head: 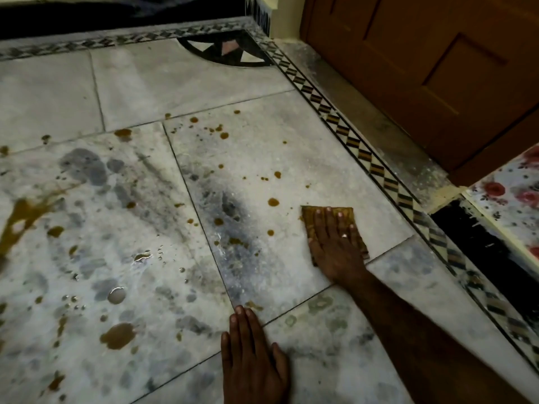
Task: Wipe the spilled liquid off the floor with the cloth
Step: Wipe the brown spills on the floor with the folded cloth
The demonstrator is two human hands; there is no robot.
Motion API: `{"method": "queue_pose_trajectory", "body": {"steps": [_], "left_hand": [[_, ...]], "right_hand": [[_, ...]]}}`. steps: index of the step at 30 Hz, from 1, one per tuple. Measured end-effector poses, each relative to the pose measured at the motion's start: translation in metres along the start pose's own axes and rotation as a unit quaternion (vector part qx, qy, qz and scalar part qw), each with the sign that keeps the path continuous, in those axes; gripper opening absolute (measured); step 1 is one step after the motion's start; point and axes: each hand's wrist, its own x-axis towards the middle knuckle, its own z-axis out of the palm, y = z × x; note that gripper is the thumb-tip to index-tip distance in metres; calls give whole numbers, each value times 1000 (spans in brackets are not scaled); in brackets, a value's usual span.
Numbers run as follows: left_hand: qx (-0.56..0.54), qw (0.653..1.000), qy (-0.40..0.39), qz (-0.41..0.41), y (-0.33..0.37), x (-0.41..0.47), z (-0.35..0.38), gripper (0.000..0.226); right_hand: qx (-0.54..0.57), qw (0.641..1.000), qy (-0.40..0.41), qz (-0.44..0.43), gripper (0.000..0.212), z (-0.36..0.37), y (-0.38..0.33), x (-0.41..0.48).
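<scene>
A folded brown cloth [347, 214] lies flat on the marble floor [262, 83], and my right hand [332, 243] presses down on it with fingers spread. Brown liquid is spilled over the tiles: a drop [273, 202] just left of the cloth, small drops [224, 135] farther up, a puddle [118, 335] at lower left and a long splash [20, 217] at the left edge. Clear wet beads [116, 295] shine near the puddle. My left hand [250, 354] rests flat on the floor at the bottom, holding nothing.
A wooden door [423, 68] stands at the upper right beyond a patterned tile border [350, 135]. A flowered surface [513, 193] sits at the right edge above a black strip [478, 243]. A dark inlaid fan motif [204, 51] marks the far corner.
</scene>
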Motion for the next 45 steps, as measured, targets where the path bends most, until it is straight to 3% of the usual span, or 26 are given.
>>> {"method": "queue_pose_trajectory", "body": {"steps": [6,10,17,22,29,36,39,42,45], "left_hand": [[-42,999,-2,3,1,-2,-5,72],[-53,997,-49,7,1,-2,-18,70],[-59,997,-39,8,3,-1,-22,72],[-26,998,-47,19,-26,25,-18,68],[-8,997,-43,57,-38,52,-17,69],[-38,998,-16,40,-41,54,-22,72],[-55,998,-2,14,-49,59,-24,69],[-42,998,-11,48,-57,65,-24,66],[-22,998,-20,56,-60,72,-21,63]], "right_hand": [[-16,999,-6,-45,68,0,-29,-17],[-10,997,-24,-73,67,2,-64,-54],[-36,983,37,-179,62,15,-58,-103],[-33,987,3,-160,64,17,-63,-125],[-11,978,4,-206,59,0,-61,-157],[-5,992,24,-121,68,11,-88,-87],[-15,983,41,-178,70,19,-111,-95],[-16,967,30,-252,74,17,-94,-131],[-18,969,47,-241,68,12,-62,-142]]}}
